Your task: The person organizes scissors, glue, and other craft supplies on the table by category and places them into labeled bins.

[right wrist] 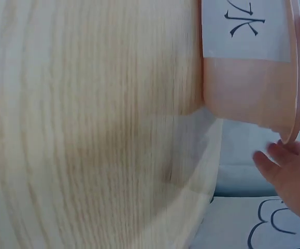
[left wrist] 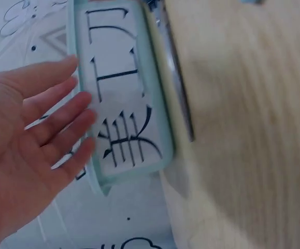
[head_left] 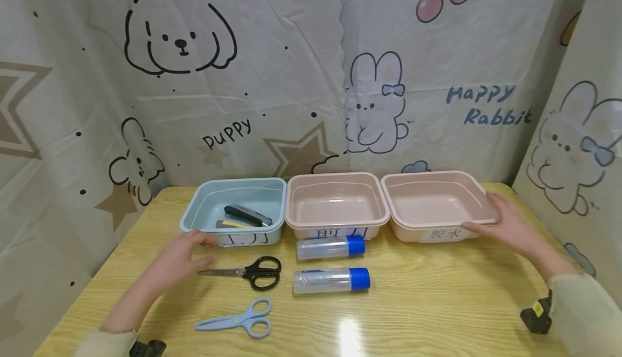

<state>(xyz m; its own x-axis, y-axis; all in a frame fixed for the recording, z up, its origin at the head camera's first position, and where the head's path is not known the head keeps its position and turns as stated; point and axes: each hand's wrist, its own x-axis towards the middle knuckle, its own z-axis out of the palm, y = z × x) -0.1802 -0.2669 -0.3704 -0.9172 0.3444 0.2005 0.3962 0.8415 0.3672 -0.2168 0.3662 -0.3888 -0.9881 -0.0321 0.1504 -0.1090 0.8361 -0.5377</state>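
My left hand [head_left: 177, 262] is by the front left corner of the blue bin [head_left: 233, 185], its fingers loosely spread and holding nothing. In the left wrist view its fingertips overlap the bin's rim beside the label. Inside that bin lie a black utility knife [head_left: 248, 215] and a yellow-and-grey one [head_left: 233, 224]. My right hand [head_left: 510, 224] grips the right pink bin [head_left: 437, 222] at its front right corner, thumb on the front rim and fingers round the side. Black-handled scissors [head_left: 262, 273] lie to the right of my left hand, with light-blue scissors [head_left: 238, 321] nearer the front.
Between the other two stands a middle pink bin [head_left: 337, 177]. Two clear glue sticks [head_left: 323, 248] with blue caps lie in front of it. White labels with black characters are on the bins' fronts. A patterned cloth [head_left: 291, 76] hangs behind the wooden table [head_left: 427, 303].
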